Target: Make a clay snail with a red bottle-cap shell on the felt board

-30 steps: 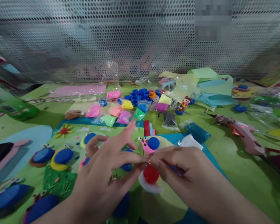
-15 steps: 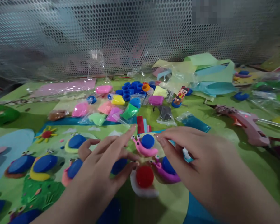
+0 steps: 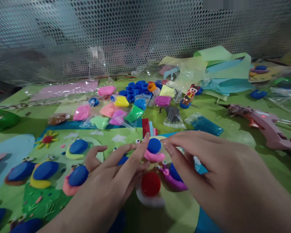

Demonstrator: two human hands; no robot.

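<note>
A pink clay snail [image 3: 154, 157] with a blue bottle cap [image 3: 154, 145] as its shell lies on pale green paper between my hands. My left hand [image 3: 116, 168] has its fingers spread, the index fingertip over the snail's head and partly hiding it; the thumb is close by its body. Just right of the blue cap, my right hand [image 3: 196, 161] has thumb and forefinger pinched; anything between them is too small to make out. Below lies a white clay snail [image 3: 151, 201] with a red cap [image 3: 151, 183]. A purple snail [image 3: 172, 181] is partly covered by my right hand.
More cap snails [image 3: 46, 170] and a clay sun [image 3: 47, 139] decorate the picture at left. Behind are bagged clay packs [image 3: 109, 110], blue caps [image 3: 135, 89] and a small figurine [image 3: 190, 95]. A pink glue gun [image 3: 266, 124] with a lit red light lies right; a perforated metal panel [image 3: 135, 38] stands behind.
My left index finger and thumb have moved up and right, onto the pink snail's head area, covering more of it. My right hand keeps its pinch beside the blue cap.
</note>
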